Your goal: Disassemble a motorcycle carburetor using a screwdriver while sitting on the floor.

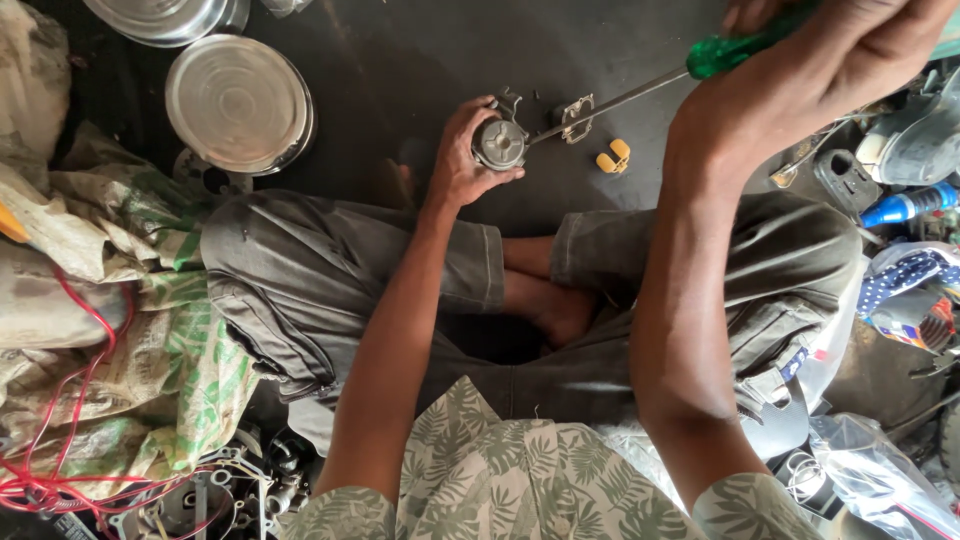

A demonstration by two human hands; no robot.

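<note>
A small round metal part (499, 143) is steadied on the dark floor (400, 60) by the left hand (462, 160), whose fingers are curled closed around its near and left sides. A screwdriver (650, 88) with a green translucent handle is gripped in the closed right hand (800, 70), its long steel shaft angled down and leftward so that the tip meets the right edge of the part. The part sits just beyond the crossed legs of the seated person, at the middle of the scene.

The part is judged to be stiff, dense for its bulk and probably greasy, so a grip around its rim, as shown, appears soundest; the screwdriver is best held by its handle. A flat metal bracket (577, 117) lies just beside the shaft, and a small yellow piece (614, 156) rests near it on the right.

The floor is dark, smooth and stained. Two round steel lids (238, 103) are seen at the far left, with woven sacks (150, 330) and red wires (70, 400) piled on the left. A blue-capped bottle (905, 206), plastic bags and assorted tools are crowded along the right, in what looks like a cramped repair workshop.
</note>
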